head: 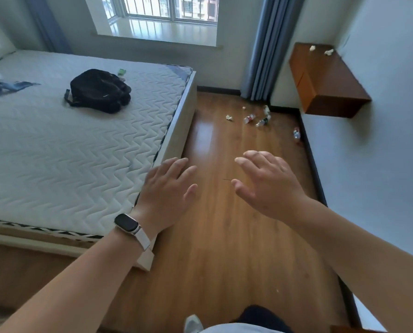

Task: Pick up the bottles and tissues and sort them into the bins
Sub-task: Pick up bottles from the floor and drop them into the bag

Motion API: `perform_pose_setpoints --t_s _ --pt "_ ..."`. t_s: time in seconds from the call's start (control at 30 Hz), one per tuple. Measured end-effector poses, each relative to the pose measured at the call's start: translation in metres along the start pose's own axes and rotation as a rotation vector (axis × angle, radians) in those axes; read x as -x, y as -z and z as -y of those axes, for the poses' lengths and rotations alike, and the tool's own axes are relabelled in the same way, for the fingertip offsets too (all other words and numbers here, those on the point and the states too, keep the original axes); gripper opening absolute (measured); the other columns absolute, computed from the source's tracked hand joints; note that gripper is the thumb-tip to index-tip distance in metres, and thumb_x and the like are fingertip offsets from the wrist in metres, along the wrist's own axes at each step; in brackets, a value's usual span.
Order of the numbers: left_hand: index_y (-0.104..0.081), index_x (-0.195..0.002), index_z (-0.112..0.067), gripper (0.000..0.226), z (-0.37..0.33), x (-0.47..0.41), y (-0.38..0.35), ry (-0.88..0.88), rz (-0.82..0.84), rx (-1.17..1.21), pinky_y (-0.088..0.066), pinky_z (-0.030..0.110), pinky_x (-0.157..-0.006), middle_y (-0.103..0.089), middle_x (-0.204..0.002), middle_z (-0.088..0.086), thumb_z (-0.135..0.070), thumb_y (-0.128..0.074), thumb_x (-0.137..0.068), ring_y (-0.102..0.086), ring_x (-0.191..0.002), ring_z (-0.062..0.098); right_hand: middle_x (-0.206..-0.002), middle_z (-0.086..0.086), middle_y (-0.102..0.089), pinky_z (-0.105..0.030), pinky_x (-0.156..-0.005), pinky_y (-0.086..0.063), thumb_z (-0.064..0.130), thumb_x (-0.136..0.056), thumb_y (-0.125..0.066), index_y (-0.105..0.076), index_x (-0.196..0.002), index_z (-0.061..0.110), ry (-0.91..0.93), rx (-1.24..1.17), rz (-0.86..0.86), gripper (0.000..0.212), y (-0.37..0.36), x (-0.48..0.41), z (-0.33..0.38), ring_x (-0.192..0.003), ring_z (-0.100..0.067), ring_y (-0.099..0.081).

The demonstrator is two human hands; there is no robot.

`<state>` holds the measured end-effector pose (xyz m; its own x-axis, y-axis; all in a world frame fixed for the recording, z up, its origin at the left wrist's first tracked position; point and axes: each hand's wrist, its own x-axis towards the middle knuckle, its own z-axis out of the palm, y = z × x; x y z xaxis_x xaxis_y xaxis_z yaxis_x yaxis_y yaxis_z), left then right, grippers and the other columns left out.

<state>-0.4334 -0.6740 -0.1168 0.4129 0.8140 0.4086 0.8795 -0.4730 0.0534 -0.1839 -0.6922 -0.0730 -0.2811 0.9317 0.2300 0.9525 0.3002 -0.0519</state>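
Observation:
Several plastic bottles lie on the wooden floor far ahead: one with a red label [249, 118], one with a dark cap [262, 122], one against the right wall [296, 135]. Crumpled tissues lie near them, one at the left [229, 117] and a small one further back [243, 108]. Two more tissues [328, 52] rest on the wall-mounted wooden cabinet [330, 87]. My left hand [167, 191], with a watch on the wrist, and my right hand [268, 183] are stretched forward, empty, fingers spread, well short of the litter. No bin is in view.
A bed with a white quilted mattress [68, 145] fills the left side, with a black backpack [99, 91] on it. Blue curtains [265, 49] hang beside the window. The floor strip between bed and right wall leads to the bottles.

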Motion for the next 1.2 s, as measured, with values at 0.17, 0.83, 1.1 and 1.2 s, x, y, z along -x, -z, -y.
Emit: perform_pose_setpoints --t_s 0.17,0.83,1.1,1.2 --pt "-0.06 -0.125 -0.016 0.043 0.011 -0.055 -0.019 -0.046 0.014 0.021 -0.042 0.048 -0.096 -0.057 -0.132 0.008 -0.039 -0.048 -0.091 -0.049 -0.124 0.029 -0.134 -0.004 -0.052 -0.045 -0.099 -0.037 0.054 -0.087 -0.038 -0.055 -0.129 0.018 -0.075 -0.033 0.002 0.058 -0.007 -0.035 -0.03 -0.125 -0.026 -0.046" --pt "-0.057 -0.127 -0.017 0.042 -0.059 -0.376 -0.151 -0.125 0.119 -0.031 -0.042 0.049 -0.099 -0.052 -0.139 0.012 -0.038 -0.058 -0.091 -0.048 -0.129 0.03 -0.139 -0.007 -0.049 -0.043 -0.102 -0.032 0.054 -0.089 -0.032 -0.052 -0.133 0.017 -0.175 -0.116 0.056 0.061 -0.055 -0.224 -0.312 -0.129 -0.027 -0.042" --pt "-0.057 -0.126 -0.02 0.044 -0.06 -0.468 -0.182 -0.147 0.115 0.003 -0.038 0.046 -0.101 -0.051 -0.14 0.009 -0.043 -0.045 -0.091 -0.045 -0.129 0.029 -0.139 -0.008 -0.049 -0.046 -0.103 -0.033 0.054 -0.091 -0.031 -0.052 -0.132 0.017 -0.208 -0.125 0.039 0.059 -0.057 -0.274 -0.378 -0.13 -0.027 -0.042" --pt "-0.057 -0.127 -0.019 0.044 -0.051 -0.494 -0.199 -0.157 0.12 0.017 -0.038 0.046 -0.102 -0.051 -0.139 0.009 -0.042 -0.046 -0.091 -0.045 -0.13 0.029 -0.139 -0.008 -0.049 -0.045 -0.103 -0.034 0.054 -0.091 -0.03 -0.053 -0.131 0.017 -0.218 -0.119 0.036 0.059 -0.067 -0.3 -0.393 -0.129 -0.027 -0.043"
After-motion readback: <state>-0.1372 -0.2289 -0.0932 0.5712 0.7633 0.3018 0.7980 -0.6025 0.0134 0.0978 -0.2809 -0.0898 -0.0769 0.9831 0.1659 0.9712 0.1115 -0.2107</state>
